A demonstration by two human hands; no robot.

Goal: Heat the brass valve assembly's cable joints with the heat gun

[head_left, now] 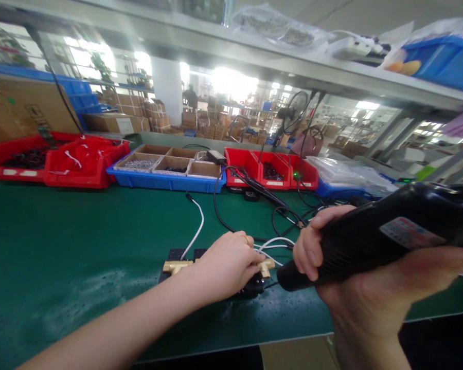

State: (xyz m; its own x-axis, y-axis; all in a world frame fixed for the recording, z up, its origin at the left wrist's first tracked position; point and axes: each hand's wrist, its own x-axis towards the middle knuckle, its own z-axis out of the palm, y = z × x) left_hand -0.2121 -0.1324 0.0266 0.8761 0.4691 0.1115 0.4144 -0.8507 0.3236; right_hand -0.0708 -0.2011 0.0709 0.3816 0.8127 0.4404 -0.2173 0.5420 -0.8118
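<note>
Head view, looking down at a small brass fitting (176,266) sitting on a black fixture block (173,257) near the front of the green bench mat (81,246). Looks like solid brass, so probably dense for its size, stiff, nothing that squashes or bends. Smooth metal too, so likely a bit slippery on bare skin; best grabbed around the body, not by the thin stubs. A second brass end (267,265) pokes out on the right side, just past the knuckles. White wires (197,228) run off the back of it, floppy and light, not something to yank on.

Left hand (227,262) curled down over the middle of the piece, fingers closed around it and pressing it onto the block; exactly what the fingertips pinch is hidden underneath. Right hand (364,288) wrapped tight around a chunky black power tool (374,236), nose aimed at that right brass end, close to touching, can't tell for sure. Tool looks bulky and reasonably heavy, plastic shell, label (409,232) on the side; full-fist grip on the barrel seems right for it.

Further back: tangle of black cables (254,205), a blue tray with cardboard compartments (165,169) holding small parts, red bins (54,159) to the left and more red bins (270,172) in the middle, clear plastic bags (347,174) to the right. Shelf overhead (254,51) with a blue crate (443,59).
</note>
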